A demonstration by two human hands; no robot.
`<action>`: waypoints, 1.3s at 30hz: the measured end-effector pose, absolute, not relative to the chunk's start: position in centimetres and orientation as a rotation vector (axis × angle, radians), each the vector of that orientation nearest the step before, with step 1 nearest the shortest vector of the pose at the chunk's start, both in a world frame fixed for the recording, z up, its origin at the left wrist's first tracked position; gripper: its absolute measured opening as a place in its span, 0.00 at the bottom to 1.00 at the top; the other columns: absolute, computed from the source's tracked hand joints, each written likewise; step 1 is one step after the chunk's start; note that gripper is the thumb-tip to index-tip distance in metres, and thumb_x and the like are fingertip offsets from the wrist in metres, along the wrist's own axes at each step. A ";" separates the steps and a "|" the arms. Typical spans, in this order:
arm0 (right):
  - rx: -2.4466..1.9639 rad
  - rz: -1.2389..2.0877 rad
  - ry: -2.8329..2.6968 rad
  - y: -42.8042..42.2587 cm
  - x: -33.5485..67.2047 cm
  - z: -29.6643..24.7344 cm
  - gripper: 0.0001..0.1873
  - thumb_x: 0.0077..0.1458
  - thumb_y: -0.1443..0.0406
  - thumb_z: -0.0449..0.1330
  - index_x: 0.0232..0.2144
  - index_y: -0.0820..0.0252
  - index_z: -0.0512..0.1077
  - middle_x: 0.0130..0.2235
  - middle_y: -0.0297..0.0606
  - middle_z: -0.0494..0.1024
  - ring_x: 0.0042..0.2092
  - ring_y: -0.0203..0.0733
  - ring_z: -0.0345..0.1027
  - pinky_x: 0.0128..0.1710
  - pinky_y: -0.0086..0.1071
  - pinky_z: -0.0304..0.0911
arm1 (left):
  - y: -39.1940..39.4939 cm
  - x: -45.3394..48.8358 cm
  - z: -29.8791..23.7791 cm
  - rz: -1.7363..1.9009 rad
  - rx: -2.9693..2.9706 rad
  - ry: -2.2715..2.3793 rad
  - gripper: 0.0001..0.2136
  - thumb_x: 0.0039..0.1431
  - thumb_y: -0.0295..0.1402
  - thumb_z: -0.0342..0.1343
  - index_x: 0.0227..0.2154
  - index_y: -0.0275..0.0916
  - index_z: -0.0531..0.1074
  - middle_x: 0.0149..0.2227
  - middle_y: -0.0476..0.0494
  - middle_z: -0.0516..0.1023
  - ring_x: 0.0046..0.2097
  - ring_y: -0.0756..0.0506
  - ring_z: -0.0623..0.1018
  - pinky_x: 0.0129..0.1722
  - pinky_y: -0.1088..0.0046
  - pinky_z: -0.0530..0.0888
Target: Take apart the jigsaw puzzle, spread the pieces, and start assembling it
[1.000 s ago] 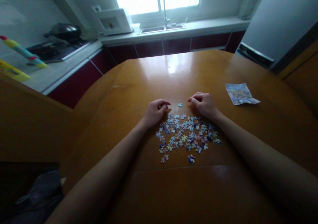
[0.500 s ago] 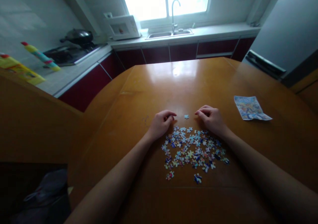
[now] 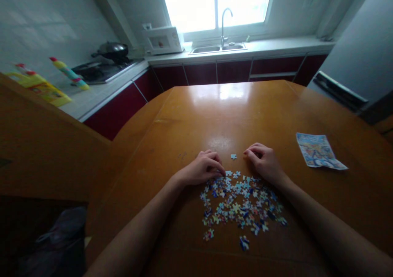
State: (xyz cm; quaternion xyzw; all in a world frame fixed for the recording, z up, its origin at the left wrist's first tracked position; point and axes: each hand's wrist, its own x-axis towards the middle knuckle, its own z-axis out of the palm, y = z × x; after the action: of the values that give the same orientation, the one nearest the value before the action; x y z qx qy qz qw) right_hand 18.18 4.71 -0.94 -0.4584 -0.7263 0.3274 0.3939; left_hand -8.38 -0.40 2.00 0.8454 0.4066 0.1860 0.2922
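Observation:
A loose heap of small jigsaw puzzle pieces (image 3: 239, 203), mostly pale blue and white with some dark blue, is spread on the wooden table. At its upper left edge, my left hand (image 3: 204, 166) has bent fingers slightly apart, with the fingertips at the nearest pieces; no held piece shows. One pale blue piece (image 3: 233, 156) lies alone above the heap, between both hands. Just right of it rests my right hand (image 3: 264, 160), its fingers curled and tips together, nothing visible in them. Two small groups of pieces sit below the heap, a reddish one (image 3: 208, 234) and a dark blue one (image 3: 244, 243).
A creased picture sheet (image 3: 319, 150) lies on the wooden table (image 3: 215, 121) at the right. Beyond are a sink (image 3: 205, 49), a microwave (image 3: 164, 40), a stove with a black pan (image 3: 113, 49) and yellow bottles (image 3: 46, 86). A fridge (image 3: 359, 51) stands at the right.
My left hand has moved down and right from beside the lone piece to the heap's edge. My right hand stays beside the lone piece. The whole view has shifted with my head.

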 end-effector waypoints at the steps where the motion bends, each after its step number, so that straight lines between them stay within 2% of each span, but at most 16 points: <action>1: -1.166 0.832 -1.841 4.8 18.2 -1.0 0.14 0.60 0.59 0.58 0.26 0.57 0.78 0.33 0.41 0.78 0.36 0.45 0.72 0.38 0.39 0.65 | -0.3 -8.5 2.1 0.474 2.254 1.070 0.04 0.61 0.37 0.63 0.37 0.50 0.82 0.39 0.45 0.77 0.46 0.43 0.73 0.54 0.59 0.64; 11: -1.176 0.851 -1.790 4.9 18.0 -0.8 0.14 0.59 0.60 0.58 0.25 0.57 0.77 0.32 0.40 0.78 0.35 0.45 0.72 0.36 0.38 0.64 | 0.3 -9.3 2.3 0.457 2.202 1.008 0.06 0.56 0.37 0.67 0.38 0.51 0.83 0.40 0.45 0.76 0.45 0.43 0.73 0.52 0.62 0.66; 19: -1.191 0.860 -1.752 4.9 17.7 -0.7 0.13 0.57 0.61 0.59 0.25 0.59 0.77 0.31 0.40 0.78 0.33 0.44 0.71 0.36 0.37 0.63 | 0.3 -9.1 2.9 0.446 2.190 0.980 0.05 0.58 0.36 0.66 0.33 0.42 0.78 0.42 0.44 0.76 0.49 0.43 0.72 0.57 0.59 0.64; 22: -1.201 0.878 -1.692 5.1 17.4 -0.9 0.13 0.56 0.60 0.59 0.25 0.59 0.78 0.30 0.41 0.79 0.33 0.44 0.71 0.35 0.37 0.63 | 0.3 -9.3 2.6 0.536 1.992 0.995 0.08 0.59 0.37 0.64 0.31 0.39 0.75 0.37 0.45 0.76 0.41 0.46 0.74 0.46 0.66 0.71; 25: -1.226 0.943 -1.559 5.6 16.9 -1.1 0.12 0.55 0.59 0.59 0.26 0.60 0.78 0.30 0.41 0.81 0.33 0.45 0.73 0.35 0.36 0.64 | 0.8 -9.1 2.1 0.817 1.703 1.154 0.11 0.57 0.40 0.64 0.33 0.36 0.73 0.30 0.48 0.74 0.32 0.50 0.71 0.33 0.73 0.70; 29: -1.182 1.021 -1.590 7.0 16.4 -1.1 0.13 0.55 0.59 0.59 0.28 0.62 0.78 0.29 0.41 0.81 0.31 0.43 0.72 0.32 0.35 0.65 | 2.3 -7.2 2.3 1.118 1.568 1.272 0.15 0.57 0.40 0.64 0.43 0.37 0.77 0.32 0.47 0.76 0.32 0.51 0.73 0.33 0.75 0.69; 31: -1.087 1.043 -1.665 7.6 16.3 -1.1 0.12 0.55 0.60 0.60 0.33 0.62 0.78 0.29 0.39 0.79 0.29 0.40 0.70 0.30 0.33 0.64 | 3.1 -5.8 2.5 1.088 1.596 1.297 0.13 0.58 0.39 0.63 0.41 0.36 0.80 0.32 0.45 0.78 0.32 0.51 0.73 0.32 0.75 0.68; 35: -0.870 1.045 -1.787 7.8 16.3 -1.0 0.12 0.56 0.60 0.63 0.42 0.60 0.75 0.33 0.37 0.77 0.28 0.36 0.67 0.26 0.30 0.64 | 4.3 -3.2 1.9 1.130 1.516 1.316 0.12 0.53 0.37 0.67 0.37 0.35 0.82 0.32 0.42 0.82 0.32 0.49 0.75 0.32 0.74 0.70; 39: -0.669 0.905 -1.910 7.2 16.5 -0.7 0.05 0.59 0.62 0.63 0.37 0.59 0.75 0.36 0.39 0.75 0.33 0.37 0.69 0.31 0.32 0.68 | 4.4 -2.6 0.8 1.152 1.415 1.296 0.14 0.46 0.37 0.72 0.33 0.33 0.80 0.32 0.42 0.82 0.31 0.49 0.76 0.32 0.74 0.72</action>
State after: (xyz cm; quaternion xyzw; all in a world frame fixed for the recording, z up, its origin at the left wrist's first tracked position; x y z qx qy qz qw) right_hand 16.54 7.24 -0.70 -0.2702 -0.7710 0.3652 0.4462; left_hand -2.61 4.41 0.80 0.5687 0.5211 0.4630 0.4367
